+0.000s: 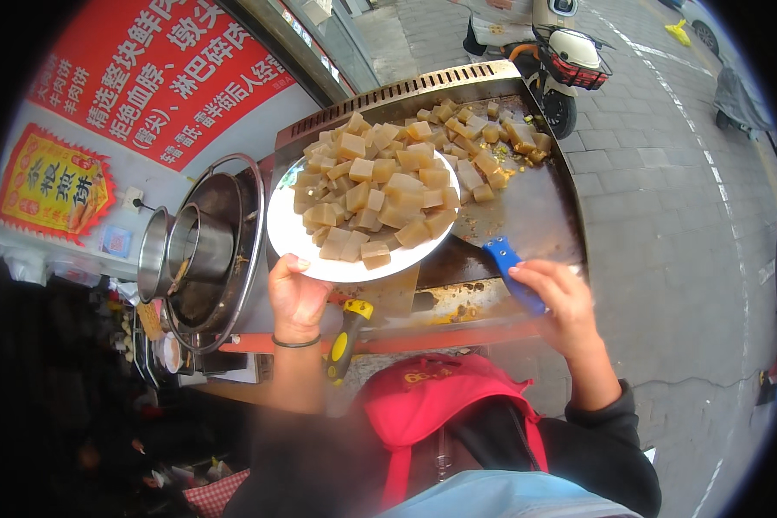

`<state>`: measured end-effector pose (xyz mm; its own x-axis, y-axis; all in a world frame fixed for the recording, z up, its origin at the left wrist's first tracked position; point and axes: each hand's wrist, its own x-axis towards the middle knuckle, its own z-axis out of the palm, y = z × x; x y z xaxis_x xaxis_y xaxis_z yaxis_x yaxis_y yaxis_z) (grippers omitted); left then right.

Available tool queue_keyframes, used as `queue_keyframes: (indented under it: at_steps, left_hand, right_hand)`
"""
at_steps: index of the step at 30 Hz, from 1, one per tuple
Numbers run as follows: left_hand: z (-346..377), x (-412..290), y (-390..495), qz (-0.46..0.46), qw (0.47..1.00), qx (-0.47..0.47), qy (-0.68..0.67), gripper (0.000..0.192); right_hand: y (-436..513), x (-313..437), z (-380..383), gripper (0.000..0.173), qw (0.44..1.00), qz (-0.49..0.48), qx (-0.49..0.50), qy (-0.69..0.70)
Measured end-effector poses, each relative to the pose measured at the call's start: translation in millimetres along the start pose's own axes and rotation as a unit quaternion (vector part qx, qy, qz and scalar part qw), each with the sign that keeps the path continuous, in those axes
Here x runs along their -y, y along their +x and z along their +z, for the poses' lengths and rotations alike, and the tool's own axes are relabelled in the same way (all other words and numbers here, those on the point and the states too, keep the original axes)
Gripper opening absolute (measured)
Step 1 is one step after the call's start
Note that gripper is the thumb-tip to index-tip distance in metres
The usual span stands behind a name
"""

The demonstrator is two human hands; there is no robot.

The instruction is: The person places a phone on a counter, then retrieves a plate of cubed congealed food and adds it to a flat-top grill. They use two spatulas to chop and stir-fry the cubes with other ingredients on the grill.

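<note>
My left hand (298,301) grips the near rim of a white plate (343,270), thumb on top. Brownish translucent jelly cubes (369,188) are heaped on the plate, which hovers over the left part of a flat griddle (524,207). In my right hand (557,298) is the blue handle (511,272) of a scraper-like tool; its blade is mostly hidden behind the plate. More cubes (472,136) lie on the griddle's far side, with small yellow and green bits among them.
A yellow-and-black handled tool (344,340) rests at the griddle's front edge. To the left stand steel pots (201,243) on a round metal pan with a ring rail (259,213). A wall with red signs borders the left. Beyond the griddle is a parked scooter (557,65) on paving.
</note>
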<state>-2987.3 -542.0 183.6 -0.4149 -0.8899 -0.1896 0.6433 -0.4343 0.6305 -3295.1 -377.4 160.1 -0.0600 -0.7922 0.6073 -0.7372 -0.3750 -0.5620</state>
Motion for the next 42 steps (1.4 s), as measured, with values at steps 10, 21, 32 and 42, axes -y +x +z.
queue_keyframes:
  at_steps: [10, 21, 32, 42]
  left_hand:
    - [-13, -22, -17, 0.056, 0.997, 0.025, -0.042, 0.074]
    - [-3, -60, -19, 0.072, 0.993, 0.09, -0.033, 0.077]
    - [-6, -17, -22, 0.059, 0.998, 0.006, -0.006, 0.072]
    - [-4, 16, -5, 0.012, 1.0, 0.012, -0.016, 0.069]
  right_hand:
    - [30, -12, -33, 0.037, 0.995, 0.028, -0.067, 0.063]
    - [28, -78, -44, 0.029, 0.873, 0.185, -0.392, 0.222]
    - [40, -84, -65, 0.029, 0.829, 0.163, -0.414, 0.339]
    - [107, -24, 11, 0.022, 0.86, 0.129, -0.274, 0.411]
